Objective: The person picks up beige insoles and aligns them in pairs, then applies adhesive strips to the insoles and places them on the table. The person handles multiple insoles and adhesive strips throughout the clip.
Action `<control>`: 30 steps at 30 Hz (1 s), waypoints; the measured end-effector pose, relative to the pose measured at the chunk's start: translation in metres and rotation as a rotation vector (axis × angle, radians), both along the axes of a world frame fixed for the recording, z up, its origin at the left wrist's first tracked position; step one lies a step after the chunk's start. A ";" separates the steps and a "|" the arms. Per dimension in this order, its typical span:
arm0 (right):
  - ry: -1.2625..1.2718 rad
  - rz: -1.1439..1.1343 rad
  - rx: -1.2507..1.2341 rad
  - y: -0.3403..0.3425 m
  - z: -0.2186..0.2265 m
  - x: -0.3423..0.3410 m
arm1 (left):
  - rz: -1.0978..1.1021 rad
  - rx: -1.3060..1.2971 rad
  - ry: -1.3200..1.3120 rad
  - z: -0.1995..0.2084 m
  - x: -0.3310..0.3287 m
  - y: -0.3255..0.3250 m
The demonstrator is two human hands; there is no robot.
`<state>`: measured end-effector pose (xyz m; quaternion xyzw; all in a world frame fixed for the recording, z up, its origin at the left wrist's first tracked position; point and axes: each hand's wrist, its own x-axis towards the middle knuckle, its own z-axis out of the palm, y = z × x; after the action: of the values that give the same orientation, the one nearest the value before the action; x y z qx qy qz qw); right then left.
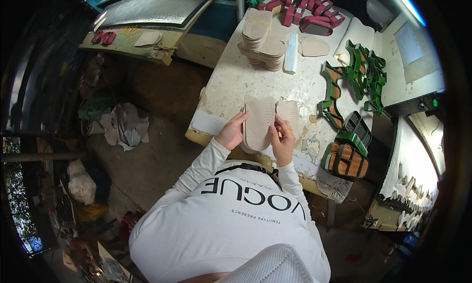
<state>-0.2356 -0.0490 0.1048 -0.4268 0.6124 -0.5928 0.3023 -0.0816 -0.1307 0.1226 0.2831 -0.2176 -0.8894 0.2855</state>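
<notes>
Near the front edge of the table, a beige perforated insole lies between my hands, apparently on top of a small stack of the same shape. My left hand is closed on its left edge, thumb on top. My right hand pinches the right edge with thumb and finger; a ring shows on one finger. Just right of the stack, partly behind my right hand, lies another beige perforated insole. What sits beneath the top insole is mostly hidden.
Banded stacks of beige insoles stand farther back on the white table, beside a light blue strip. Green cutting dies line the right side. Magenta dies crowd the far end. A machine bed stands far left.
</notes>
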 end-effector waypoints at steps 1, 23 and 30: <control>0.046 0.004 0.003 0.000 0.000 0.000 | 0.009 -0.010 -0.012 0.001 -0.001 0.001; 0.419 -0.179 0.363 0.022 -0.064 -0.087 | 0.085 -0.910 -0.862 -0.083 0.026 -0.021; 0.834 -0.093 0.409 0.019 -0.043 -0.044 | 0.014 -0.926 -0.975 -0.095 0.024 -0.011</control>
<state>-0.2791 -0.0302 0.0618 -0.5324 0.8044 -0.2508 0.0811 -0.0574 -0.1416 0.0273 0.5020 -0.6787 -0.4728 0.2524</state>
